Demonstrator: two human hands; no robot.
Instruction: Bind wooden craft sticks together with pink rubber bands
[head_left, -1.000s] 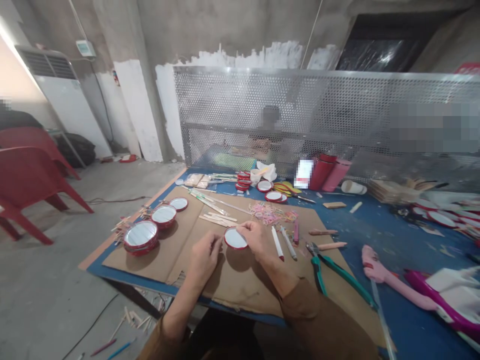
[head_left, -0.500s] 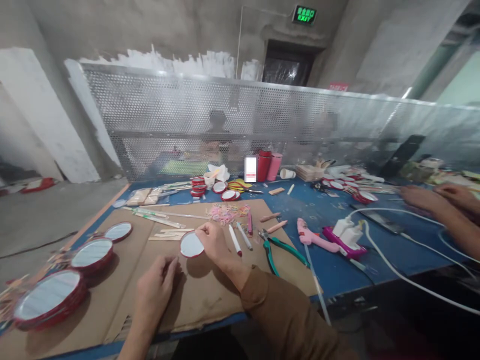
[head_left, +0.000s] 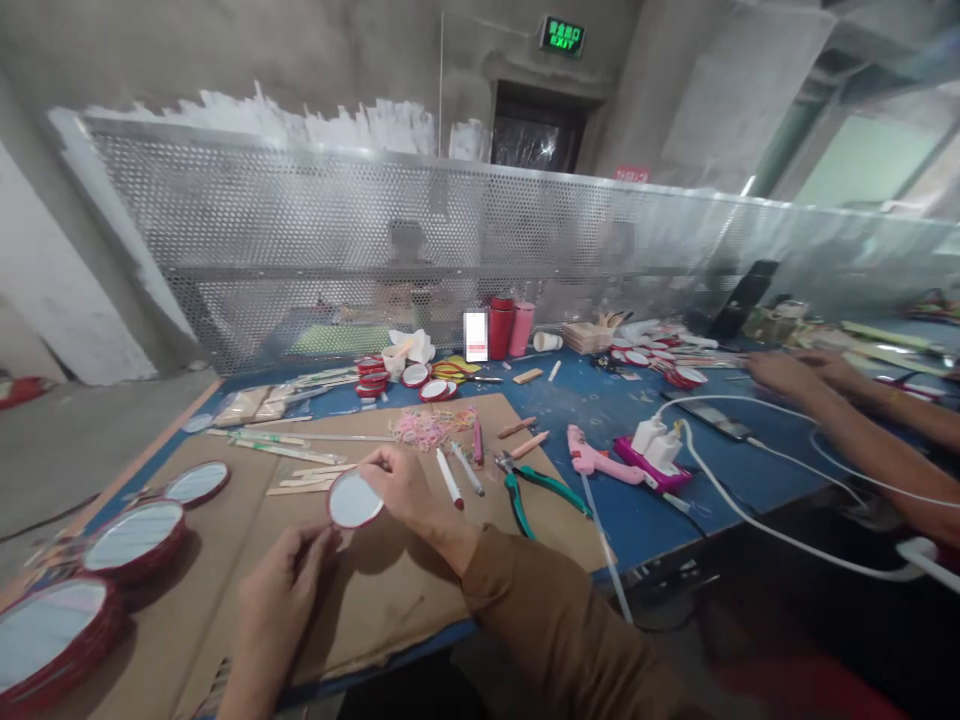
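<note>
A small round mirror [head_left: 355, 499] with a red rim is tilted above the cardboard sheet [head_left: 390, 600]. My right hand [head_left: 401, 490] pinches its upper right edge between thumb and fingers. Close to the mirror's lower left edge is my left hand [head_left: 281, 590], its thumb and fingertips pressed together; what they hold, if anything, is too small to make out. Behind the mirror lie flat wooden sticks [head_left: 307, 480] and a heap of small coloured rubber-band-like loops [head_left: 431, 427]. White and grey pens [head_left: 450, 478] rest right of my right hand.
Red-rimmed round mirrors [head_left: 135, 538] line the left side. Green-handled pliers [head_left: 517, 490], a pink glue gun [head_left: 600, 457] and a purple power strip [head_left: 652, 465] with white cables lie to the right. Another person's hands [head_left: 795, 380] work at far right. Red and pink bottles [head_left: 501, 330] stand behind.
The view has swung right, so things shift leftward in the picture. The mirror has come up and tilted, and my left fingertips are now nearer its lower edge.
</note>
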